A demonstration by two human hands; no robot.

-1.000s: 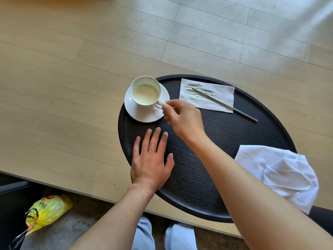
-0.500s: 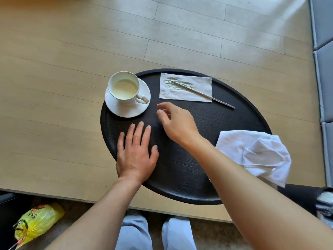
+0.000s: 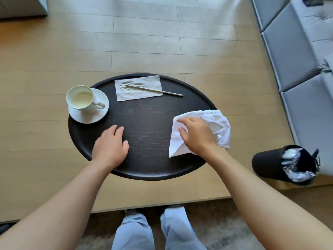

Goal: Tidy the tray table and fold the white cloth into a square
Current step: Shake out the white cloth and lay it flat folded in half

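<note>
the right hand (image 3: 197, 136) has left the cup handle, where it was a second ago, and crossed the bench (image 3: 147, 127) to land on the white cloth (image 3: 215, 121) at about 3 o'clock on the round black top. its fingers (image 3: 182, 120) are spread and lightly curled over the near part of the cloth, pressing or gathering it; whether they have pinched hold of it cannot be told from here. the cloth is a crumpled heap, part of it hanging past the bench rim on the right, one corner pointing toward 5 o'clock.

the left hand (image 3: 110, 147) has stayed flat on the bench at about 7 o'clock, fingers together and open, holding nothing, seemingly steadying the top.

the cup (image 3: 81, 98) of pale liquid now sits untouched on its saucer (image 3: 93, 116) at 10 o'clock, the saucer overlapping the rim. at 12 o'clock a stained paper napkin (image 3: 138, 88) lies with a thin metal stick (image 3: 162, 91) across it. a black bin (image 3: 281, 163) stands on the floor off to the right.

so the cup work looks finished for now, and the fold is only starting: the cloth probably has to be dragged to the open middle and spread flat before any square can be made. the napkin and stick are not yet cleared.
</note>
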